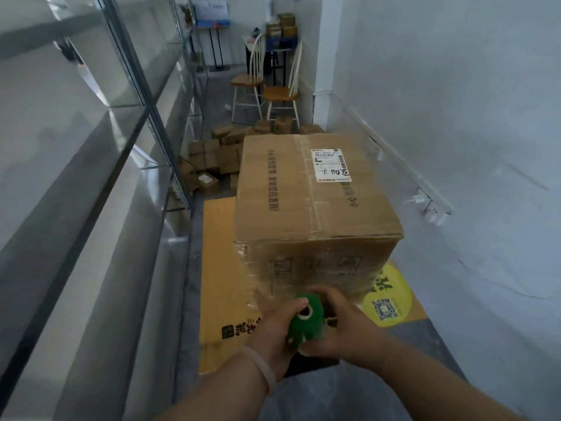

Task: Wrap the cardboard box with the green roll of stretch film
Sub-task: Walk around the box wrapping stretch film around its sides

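A large cardboard box (309, 189) with a white shipping label stands on flattened cardboard on the floor. Clear stretch film clings in wrinkled bands to its near side. Just in front of that side I hold the green roll of stretch film (306, 322), its open core facing up at me. My left hand (274, 329) grips the roll from the left, thumb over the top. My right hand (340, 325) grips it from the right, fingers curled round its far side.
The flattened yellow cardboard sheet (217, 268) lies under the box. Glass shelving (127, 153) lines the left side and a white wall (470, 132) the right. Several small boxes (212, 159) are heaped behind, with two wooden chairs (273, 86) beyond.
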`<state>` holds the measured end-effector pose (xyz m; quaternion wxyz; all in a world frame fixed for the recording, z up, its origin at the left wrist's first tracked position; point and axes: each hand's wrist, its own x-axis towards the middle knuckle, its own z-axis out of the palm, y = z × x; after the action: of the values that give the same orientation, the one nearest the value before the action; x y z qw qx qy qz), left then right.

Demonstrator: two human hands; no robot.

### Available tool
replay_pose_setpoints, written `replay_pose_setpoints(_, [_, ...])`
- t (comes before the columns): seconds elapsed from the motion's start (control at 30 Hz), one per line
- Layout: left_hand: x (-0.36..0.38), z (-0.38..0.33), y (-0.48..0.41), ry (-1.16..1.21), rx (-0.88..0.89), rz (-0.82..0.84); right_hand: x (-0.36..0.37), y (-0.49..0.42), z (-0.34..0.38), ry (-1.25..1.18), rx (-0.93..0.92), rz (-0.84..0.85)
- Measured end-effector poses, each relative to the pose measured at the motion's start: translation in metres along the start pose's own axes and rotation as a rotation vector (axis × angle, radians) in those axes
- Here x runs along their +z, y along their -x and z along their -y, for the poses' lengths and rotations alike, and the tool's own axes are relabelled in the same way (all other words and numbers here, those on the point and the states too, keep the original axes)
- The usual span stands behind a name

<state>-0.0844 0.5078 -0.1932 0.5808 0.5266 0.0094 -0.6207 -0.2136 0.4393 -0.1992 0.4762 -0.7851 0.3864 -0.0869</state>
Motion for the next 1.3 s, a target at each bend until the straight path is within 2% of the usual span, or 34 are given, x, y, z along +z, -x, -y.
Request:
replay_pose_setpoints(0.07, [0.012,0.009,-0.005,0.032,0.045,-0.058,-0.013,-0.001,-0.009,0.018,-0.055,0.02])
replay_pose_setpoints(0.23, [0.041,0.026,-0.01,0.111,0.186,-0.163,-0.029,-0.003,-0.021,0.07,-0.14,-0.085])
replay_pose_setpoints(0.47, [0.068,0.058,-0.01,0.118,0.049,-0.142,-0.046,-0.002,-0.037,0.074,-0.085,-0.174])
replay_pose_setpoints(0.67, [0.073,0.052,-0.025,0.016,0.007,-0.102,-0.069,-0.007,-0.039,-0.046,-0.159,0.078])
replay_pose_setpoints(0.87, [0.081,0.049,-0.029,-0.055,-0.014,-0.073,-0.103,-0.015,-0.046,0.118,-0.227,0.153])
replay_pose_setpoints(1.0, [0.09,0.048,-0.041,-0.019,-0.005,-0.083,-0.109,-0.022,-0.058,0.025,-0.192,0.228])
replay_pose_setpoints(1.13, [0.096,0.056,-0.046,-0.027,0.034,-0.133,-0.121,-0.034,-0.066,0.069,-0.274,0.299])
replay_pose_setpoints(1.3, [0.117,0.077,-0.054,0.098,0.122,-0.297,-0.141,-0.041,-0.064,0.315,-0.46,0.299])
